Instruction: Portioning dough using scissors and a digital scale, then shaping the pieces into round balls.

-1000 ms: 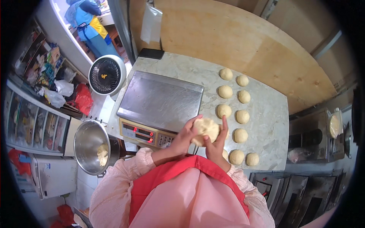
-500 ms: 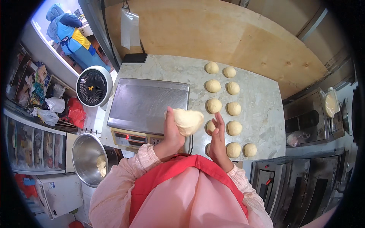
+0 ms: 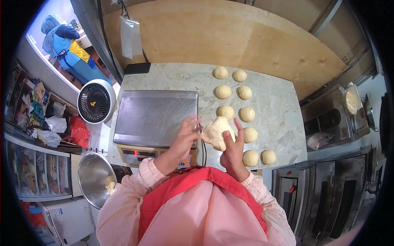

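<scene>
Holding a pale dough piece (image 3: pixel 217 133) between both hands above the near edge of the marble tabletop (image 3: pixel 283 106), just right of the steel scale (image 3: pixel 154 117). Left hand (image 3: pixel 184 141): fingers half curled, tips pinching the dough's left edge. Right hand (image 3: pixel 233 153): fingers spread upward, cupping the dough from beneath and right. Nine dough balls (image 3: pixel 248 114) sit in two rows to the right, reaching the far side. Palm contact is hidden behind the dough; the dough appears lifted, though this is hard to confirm. Steel bowl (image 3: pixel 92 178) at near left, partly cut off by a sleeve.
</scene>
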### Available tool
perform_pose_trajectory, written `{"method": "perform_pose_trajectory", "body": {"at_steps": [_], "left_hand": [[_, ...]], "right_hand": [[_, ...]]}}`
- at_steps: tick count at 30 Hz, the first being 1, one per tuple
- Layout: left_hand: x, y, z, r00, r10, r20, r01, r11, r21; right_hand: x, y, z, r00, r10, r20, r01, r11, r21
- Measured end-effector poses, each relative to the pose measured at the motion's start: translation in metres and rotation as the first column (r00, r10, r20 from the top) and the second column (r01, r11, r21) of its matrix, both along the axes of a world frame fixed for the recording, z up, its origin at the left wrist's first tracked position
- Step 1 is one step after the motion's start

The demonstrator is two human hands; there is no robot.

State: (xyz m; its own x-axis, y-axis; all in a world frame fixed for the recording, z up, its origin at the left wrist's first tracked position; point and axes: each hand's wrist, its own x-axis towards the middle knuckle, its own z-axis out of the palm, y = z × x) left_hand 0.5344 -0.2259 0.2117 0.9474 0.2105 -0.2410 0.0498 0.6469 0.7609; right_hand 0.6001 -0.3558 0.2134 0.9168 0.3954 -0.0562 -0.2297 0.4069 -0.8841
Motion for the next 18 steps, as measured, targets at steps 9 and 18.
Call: {"method": "perform_pose_trajectory", "body": {"at_steps": [9, 18], "left_hand": [[0.007, -0.037, -0.002, 0.980, 0.125, 0.156, -0.071, 0.947, -0.315], [0.022, -0.015, 0.002, 0.797, 0.547, 0.257, -0.455, 0.823, -0.340]], "right_hand": [[-0.001, -0.001, 0.029, 0.939, 0.312, 0.143, -0.310, 0.950, -0.037], [-0.020, -0.006, 0.018, 0.628, 0.449, 0.636, -0.140, 0.868, -0.476]]}}
